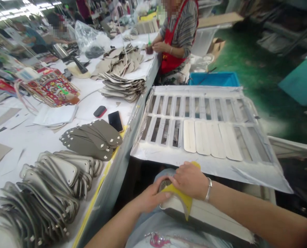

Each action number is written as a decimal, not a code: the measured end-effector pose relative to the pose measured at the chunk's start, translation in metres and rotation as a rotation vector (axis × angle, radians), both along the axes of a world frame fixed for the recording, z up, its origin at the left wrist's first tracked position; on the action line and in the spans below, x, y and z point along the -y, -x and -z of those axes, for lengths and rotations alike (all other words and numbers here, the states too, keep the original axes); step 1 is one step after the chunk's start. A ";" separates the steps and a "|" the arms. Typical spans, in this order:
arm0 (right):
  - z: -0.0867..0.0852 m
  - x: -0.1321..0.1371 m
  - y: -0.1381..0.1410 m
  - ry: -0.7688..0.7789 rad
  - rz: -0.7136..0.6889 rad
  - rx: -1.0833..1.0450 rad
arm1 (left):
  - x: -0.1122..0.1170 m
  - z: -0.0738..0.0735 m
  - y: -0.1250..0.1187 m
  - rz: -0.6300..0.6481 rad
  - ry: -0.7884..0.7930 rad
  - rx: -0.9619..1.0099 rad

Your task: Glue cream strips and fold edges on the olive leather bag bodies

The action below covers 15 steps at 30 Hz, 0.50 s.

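Note:
A long stack of pale, closely packed pieces lies across my lap, with a dark grey outer side. My left hand is closed around its near left end, thumb beside a bent yellow sheet. That sheet drapes over the stack's top and curves down its side. With fingers curled, my right hand grips the yellow sheet from above; its fingertips meet the left hand. Just beyond, several cream strips lie side by side on a white slotted rack.
On the left, a white table bears stacked grey-edged pieces, fanned dark grey pieces, a phone and a patterned red box. A co-worker in a red apron stands past the rack, near a blue bin.

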State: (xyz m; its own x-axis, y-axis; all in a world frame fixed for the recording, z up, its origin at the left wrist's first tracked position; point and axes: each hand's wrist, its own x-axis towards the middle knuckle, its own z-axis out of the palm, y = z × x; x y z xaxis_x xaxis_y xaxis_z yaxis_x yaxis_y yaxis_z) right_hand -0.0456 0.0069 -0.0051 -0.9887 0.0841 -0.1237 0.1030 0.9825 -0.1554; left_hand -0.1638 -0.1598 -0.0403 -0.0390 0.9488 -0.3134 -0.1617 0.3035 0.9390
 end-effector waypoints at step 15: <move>-0.042 0.025 -0.125 0.412 0.776 -0.079 | -0.017 -0.012 0.022 0.029 0.247 0.156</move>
